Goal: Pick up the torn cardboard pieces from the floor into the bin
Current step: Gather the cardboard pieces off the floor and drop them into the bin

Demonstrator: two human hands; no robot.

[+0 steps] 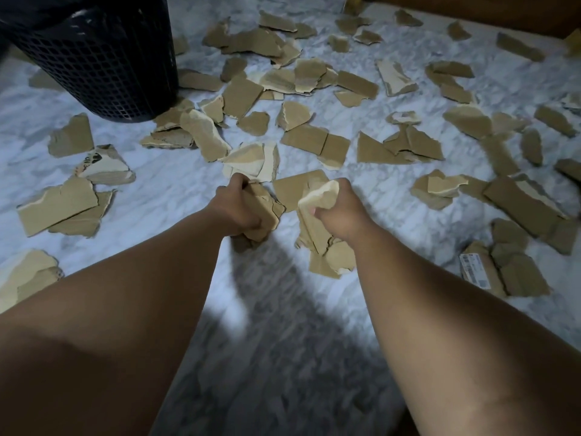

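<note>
- At the far left the bin [103,58], a dark mesh basket with a black liner, stands upright on the marble floor [273,325], with torn cardboard pieces [314,143] lying around its base and across nearly the whole floor to the right edge.
- Just below the bin, one scrap [103,165] carries dark printed letters on its pale face; they are cut off by the tear and cannot be read as a word.
- The left hand [235,207] is closed tight around a crumpled wad of brown cardboard [264,212], fingers wrapped over it, held just above the floor.
- Beside it, the right hand [338,209] is likewise clenched on a bundle of several pieces [317,228], which hang below the fist and trail toward the floor.
- The step in hand looks like gathering: both fists are loaded, and very little of the scatter seems cleared, so the task appears to be at an early stage.
- The next move likely calls for carrying both handfuls up and left to the bin's mouth and letting go over it; the loose lower pieces in the right bundle could slip out on the way.
- Lower right, a piece [474,269] bears a white shipping label with small print, too small to read.
</note>
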